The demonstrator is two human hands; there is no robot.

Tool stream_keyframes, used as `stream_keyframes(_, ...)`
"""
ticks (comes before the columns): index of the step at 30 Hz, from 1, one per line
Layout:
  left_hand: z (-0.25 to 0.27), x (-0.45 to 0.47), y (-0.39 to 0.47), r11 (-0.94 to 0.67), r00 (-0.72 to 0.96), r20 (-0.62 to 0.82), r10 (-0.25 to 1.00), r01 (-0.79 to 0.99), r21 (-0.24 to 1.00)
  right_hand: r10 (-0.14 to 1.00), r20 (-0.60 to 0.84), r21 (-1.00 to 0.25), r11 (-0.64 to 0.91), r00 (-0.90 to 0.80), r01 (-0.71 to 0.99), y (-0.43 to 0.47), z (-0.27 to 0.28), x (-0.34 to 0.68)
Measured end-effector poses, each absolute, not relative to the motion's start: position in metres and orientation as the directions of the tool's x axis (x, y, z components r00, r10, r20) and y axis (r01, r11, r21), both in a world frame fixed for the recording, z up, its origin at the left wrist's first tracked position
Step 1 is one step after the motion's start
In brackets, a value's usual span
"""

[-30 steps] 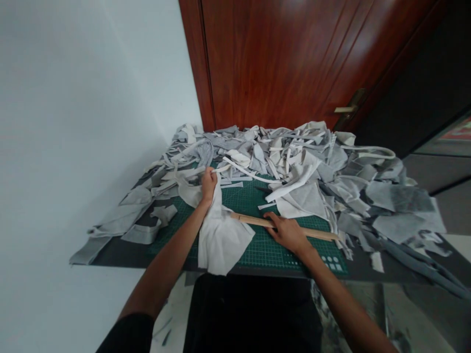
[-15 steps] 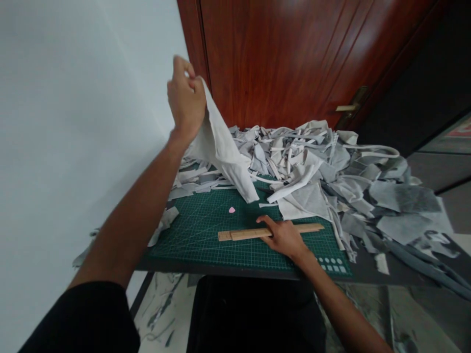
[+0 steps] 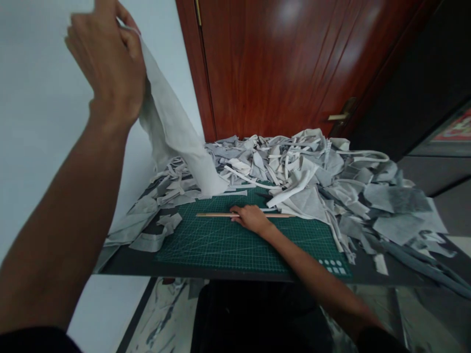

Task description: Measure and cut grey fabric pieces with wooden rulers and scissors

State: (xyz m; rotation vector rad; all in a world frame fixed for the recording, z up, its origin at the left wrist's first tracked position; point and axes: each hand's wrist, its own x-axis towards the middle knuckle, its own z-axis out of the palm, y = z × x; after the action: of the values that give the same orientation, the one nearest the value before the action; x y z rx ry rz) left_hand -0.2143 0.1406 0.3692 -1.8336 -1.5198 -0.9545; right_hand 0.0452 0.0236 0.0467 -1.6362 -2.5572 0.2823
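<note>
My left hand (image 3: 110,63) is raised high at the upper left, its fingers closed on a strip of off-white fabric (image 3: 176,122). The cloth hangs down to the right, its lower end at the back of the green cutting mat (image 3: 228,245). Over the middle of the mat, my right hand (image 3: 252,218) grips a wooden ruler (image 3: 213,214). The ruler lies crosswise and shows mostly its narrow edge. Whether a second strip of wood is stacked with it, I cannot tell. Just behind this hand, fabric scraps border the mat.
A heap of grey and white fabric scraps (image 3: 272,152) covers the back of the dark table (image 3: 125,260), spreading right. More scraps (image 3: 147,220) lie at the left. Behind stand a white wall (image 3: 44,122) and a reddish wooden door (image 3: 265,68) with a handle (image 3: 338,117).
My left hand has lifted the fabric up and left, closer to the camera. My right hand has moved the ruler left and back, turning it edge-on. The small pink piece no longer shows.
</note>
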Motion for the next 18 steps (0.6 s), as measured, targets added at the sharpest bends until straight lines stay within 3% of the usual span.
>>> stream_keyframes(3, 0.350, -0.220, 0.123, -0.158, -0.011, 0.824, 0.566, 0.980, 0.121, 0.915, -0.052, -0.191, 0.384, -0.400, 0.904, 0.035, 0.040, 0.041)
stream_keyframes(7, 0.333, -0.232, 0.128, -0.183, 0.047, 0.765, 0.642, 0.979, 0.094, 0.913, -0.061, -0.182, 0.388, -0.404, 0.903, 0.034, 0.035, 0.045)
stream_keyframes(12, 0.307, -0.233, 0.139, -0.207, 0.143, 0.751, 0.645, 0.978, -0.009, 0.904, -0.049, -0.085, 0.419, -0.424, 0.904, 0.031, 0.043, 0.052)
stream_keyframes(18, 0.293, -0.223, 0.144, -0.124, 0.124, 0.702, 0.701, 0.991, -0.050, 0.933, -0.014, -0.109, 0.357, -0.360, 0.928, 0.025, 0.062, 0.069)
